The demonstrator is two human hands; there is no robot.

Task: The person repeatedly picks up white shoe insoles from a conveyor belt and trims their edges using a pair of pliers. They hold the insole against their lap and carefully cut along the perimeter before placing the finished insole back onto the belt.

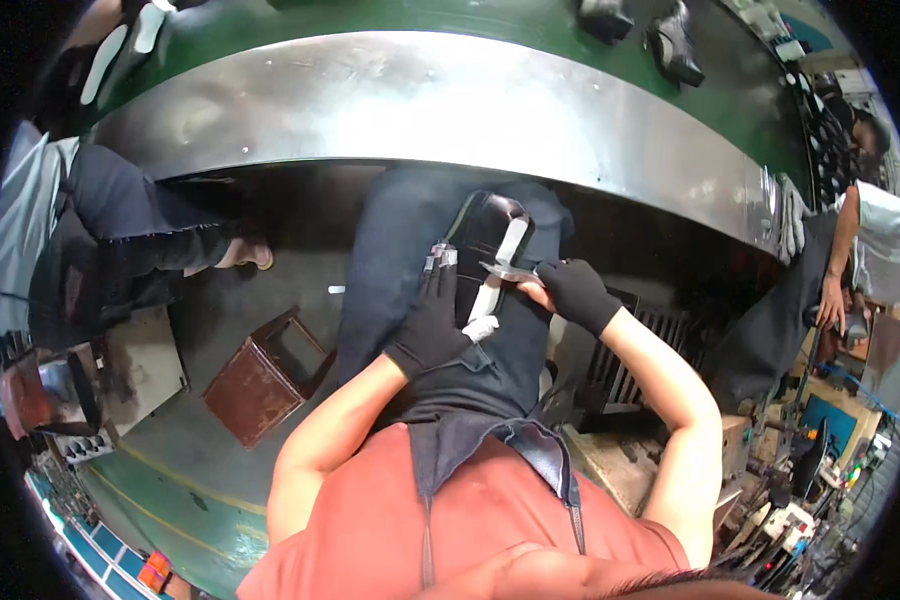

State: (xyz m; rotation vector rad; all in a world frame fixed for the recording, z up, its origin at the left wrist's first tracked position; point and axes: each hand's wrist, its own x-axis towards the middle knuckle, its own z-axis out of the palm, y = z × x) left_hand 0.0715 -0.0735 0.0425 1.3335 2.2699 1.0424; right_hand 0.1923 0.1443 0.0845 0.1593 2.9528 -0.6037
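A black shoe (490,225) with a pale strip along one side lies across my apron-covered lap. My left hand (435,315), in a black glove with white-wrapped fingertips, grips it, fingers along one side and thumb against the near end of the strip. My right hand (573,294), also black-gloved with bare fingertips, is closed around a flat metal hand tool (510,272). Its thin, blade-like end crosses the pale strip at about the middle. My fingers hide the tool's handle, so its exact kind is unclear.
A shiny metal bench edge (400,105) curves ahead of my knees, fronting a green surface (370,22) with dark shoes (675,45) and pale sole-shaped pieces (105,62). A brown stool (260,385) is at left. Co-workers sit on both sides; one co-worker's hand (832,303) shows at right.
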